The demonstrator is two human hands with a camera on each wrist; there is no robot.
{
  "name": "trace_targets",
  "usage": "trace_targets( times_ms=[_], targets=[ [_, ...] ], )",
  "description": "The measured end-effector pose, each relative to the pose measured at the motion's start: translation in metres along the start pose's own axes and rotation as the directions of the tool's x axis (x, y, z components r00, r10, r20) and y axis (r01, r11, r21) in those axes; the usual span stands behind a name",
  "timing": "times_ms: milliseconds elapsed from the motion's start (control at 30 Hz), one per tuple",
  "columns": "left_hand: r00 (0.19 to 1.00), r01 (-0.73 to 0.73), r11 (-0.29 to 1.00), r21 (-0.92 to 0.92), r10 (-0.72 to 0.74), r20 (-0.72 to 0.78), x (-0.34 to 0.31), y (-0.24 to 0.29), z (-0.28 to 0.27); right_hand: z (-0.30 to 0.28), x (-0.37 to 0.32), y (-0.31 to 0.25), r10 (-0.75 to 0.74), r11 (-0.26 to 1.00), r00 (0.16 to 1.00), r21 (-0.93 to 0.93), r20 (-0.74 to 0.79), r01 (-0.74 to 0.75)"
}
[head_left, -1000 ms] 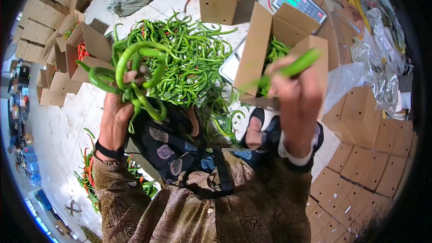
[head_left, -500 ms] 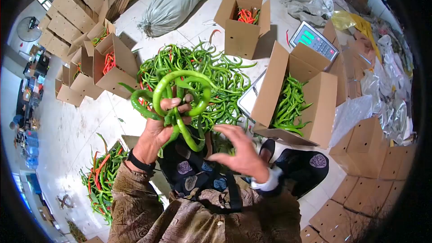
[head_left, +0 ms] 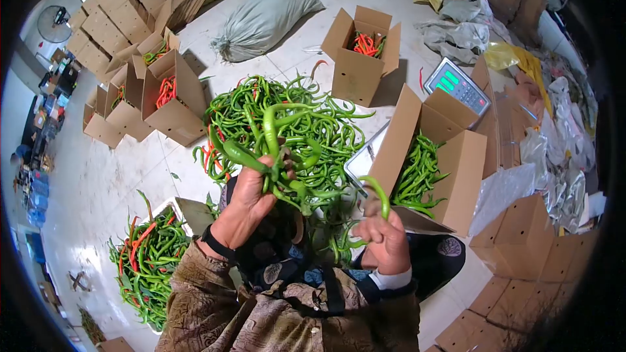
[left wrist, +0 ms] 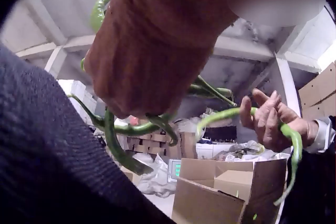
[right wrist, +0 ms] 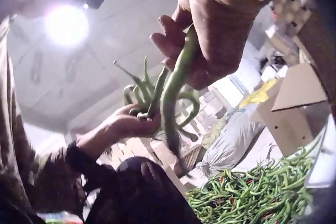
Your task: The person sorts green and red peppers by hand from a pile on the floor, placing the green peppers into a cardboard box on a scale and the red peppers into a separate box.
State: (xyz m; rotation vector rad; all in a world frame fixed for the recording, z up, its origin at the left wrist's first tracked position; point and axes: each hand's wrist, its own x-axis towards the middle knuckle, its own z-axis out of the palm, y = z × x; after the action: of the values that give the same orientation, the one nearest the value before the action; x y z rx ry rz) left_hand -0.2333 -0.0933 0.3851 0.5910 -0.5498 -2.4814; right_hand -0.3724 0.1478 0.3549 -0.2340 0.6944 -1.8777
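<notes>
The left hand (head_left: 251,189) is held up before the person's body, above the near edge of the heap, its forearm slanting in from the near left with a black band round the wrist. Its fingers are curled firmly round a bunch of green peppers (head_left: 270,129), which fan out beyond the fist on the far side and to the right. The right hand (head_left: 386,241) is nearer the body and to the right, apart from the left, with a white cuff (head_left: 392,279) at the wrist. Its fingers are bent and have hold of one long green pepper (left wrist: 295,142), whose two ends stick out on either side of the hand.

On the far right, the digital scale display (head_left: 456,86) glows with green figures, too small to read, as are the marks on its keys.

The held peppers are glossy, bright to mid green, slender and strongly bent, several curling into hooks. Beyond the hands, a broad heap (head_left: 244,101) of similar green peppers, flecked with red, lies on the pale floor (head_left: 160,173). To its right, straighter green peppers (head_left: 420,169) lie inside an open carton (head_left: 468,176).
</notes>
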Motion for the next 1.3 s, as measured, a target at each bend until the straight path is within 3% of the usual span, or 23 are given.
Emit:
trace_targets(
  times_ms=[67, 133, 200, 233, 267, 333, 367, 400, 467, 500, 567, 667, 700, 733, 800, 867, 933, 1000, 1067, 1100, 1200, 1233, 1300],
  targets=[
    [0.982, -0.084, 0.919, 0.385, 0.141, -0.123, -0.002, 0.005, 0.013, -0.012, 0.000, 0.001, -0.057, 0.996, 0.996, 0.065, -0.062, 0.061],
    [0.971, -0.149, 0.868, 0.474, 0.218, -0.094, 0.001, 0.000, 0.019, -0.007, -0.003, -0.003, -0.125, 0.982, 0.981, 0.123, -0.148, 0.143],
    [0.950, -0.201, 0.763, 0.615, 0.304, -0.068, 0.002, -0.008, 0.017, 0.014, -0.004, -0.015, -0.162, 0.986, 0.958, -0.063, -0.238, 0.151],
    [0.952, -0.199, 0.721, 0.663, 0.303, -0.044, 0.000, -0.008, 0.022, 0.008, -0.008, -0.016, -0.115, 0.993, 0.991, 0.006, -0.063, 0.115],
    [0.953, -0.198, 0.723, 0.662, 0.301, -0.043, 0.001, -0.009, 0.022, 0.014, -0.011, -0.016, -0.117, 0.993, 0.991, 0.004, -0.065, 0.117],
    [0.916, -0.308, 0.491, 0.815, 0.386, 0.114, 0.002, -0.011, 0.016, 0.062, -0.004, -0.013, -0.057, 0.967, 0.990, -0.253, -0.132, 0.022],
    [0.895, -0.326, 0.354, 0.877, 0.415, 0.165, 0.003, -0.011, 0.013, 0.067, 0.005, -0.004, -0.060, 0.967, 0.989, -0.253, -0.134, 0.025],
    [0.896, -0.327, 0.355, 0.876, 0.412, 0.167, 0.004, -0.014, 0.013, 0.068, 0.018, 0.007, -0.092, 0.953, 0.992, -0.298, -0.090, 0.061],
    [0.809, -0.422, -0.040, 0.906, 0.434, 0.396, 0.003, -0.022, 0.015, 0.070, 0.047, 0.030, -0.210, 0.903, 0.978, -0.382, 0.010, 0.198],
    [0.779, -0.482, -0.137, 0.865, 0.384, 0.495, 0.000, -0.027, 0.017, 0.056, 0.065, 0.038, -0.247, 0.915, 0.969, -0.326, 0.013, 0.237],
    [0.885, -0.425, 0.038, 0.905, 0.228, 0.406, -0.016, -0.030, 0.030, 0.044, 0.085, 0.033, -0.265, 0.944, 0.964, -0.202, 0.017, 0.263],
    [0.923, -0.382, 0.276, 0.882, 0.146, 0.355, -0.025, -0.039, 0.033, 0.025, 0.092, 0.039, -0.193, 0.973, 0.978, 0.110, -0.084, 0.202],
    [0.936, -0.350, 0.386, 0.853, 0.126, 0.328, -0.026, -0.043, 0.032, 0.017, 0.089, 0.041, -0.173, 0.978, 0.985, 0.116, -0.026, 0.175],
    [0.938, -0.347, 0.392, 0.852, 0.123, 0.325, -0.027, -0.049, 0.032, 0.014, 0.085, 0.040, -0.156, 0.981, 0.987, 0.122, 0.032, 0.151],
    [0.900, -0.413, 0.392, 0.822, 0.314, 0.303, -0.028, -0.060, 0.032, 0.014, 0.075, 0.039, -0.120, 0.989, 0.992, 0.090, 0.027, 0.117],
    [0.873, -0.453, 0.322, 0.831, 0.351, 0.339, -0.025, -0.066, 0.025, 0.020, 0.068, 0.039, -0.078, 0.995, 0.997, 0.056, 0.024, 0.077],
    [0.774, -0.511, -0.015, 0.860, 0.427, 0.467, -0.023, -0.074, 0.014, 0.030, 0.065, 0.049, -0.118, 0.993, 0.971, -0.048, -0.206, 0.110],
    [0.802, -0.489, 0.071, 0.869, 0.429, 0.416, -0.024, -0.085, 0.011, 0.022, 0.068, 0.060, -0.154, 0.988, 0.964, -0.064, -0.216, 0.144],
    [0.773, -0.473, -0.062, 0.879, 0.449, 0.448, -0.029, -0.091, 0.013, 0.028, 0.066, 0.062, -0.010, 0.965, 0.978, 0.255, -0.208, 0.065],
    [0.675, -0.524, -0.184, 0.832, 0.506, 0.537, -0.029, -0.092, 0.017, 0.030, 0.065, 0.069, -0.013, 0.958, 0.984, 0.281, -0.177, 0.063],
    [0.644, -0.493, -0.264, 0.829, 0.530, 0.552, -0.020, -0.092, 0.016, 0.045, 0.055, 0.068, -0.087, 0.954, 0.995, 0.283, -0.046, 0.096],
    [0.605, -0.489, -0.397, 0.777, 0.487, 0.630, -0.016, -0.093, 0.012, 0.042, 0.055, 0.069, -0.120, 0.972, 0.992, 0.199, -0.046, 0.126],
    [0.569, -0.510, -0.515, 0.689, 0.399, 0.719, -0.021, -0.106, 0.013, 0.036, 0.056, 0.060, -0.084, 0.987, 0.980, 0.121, -0.180, 0.107]
  ],
)
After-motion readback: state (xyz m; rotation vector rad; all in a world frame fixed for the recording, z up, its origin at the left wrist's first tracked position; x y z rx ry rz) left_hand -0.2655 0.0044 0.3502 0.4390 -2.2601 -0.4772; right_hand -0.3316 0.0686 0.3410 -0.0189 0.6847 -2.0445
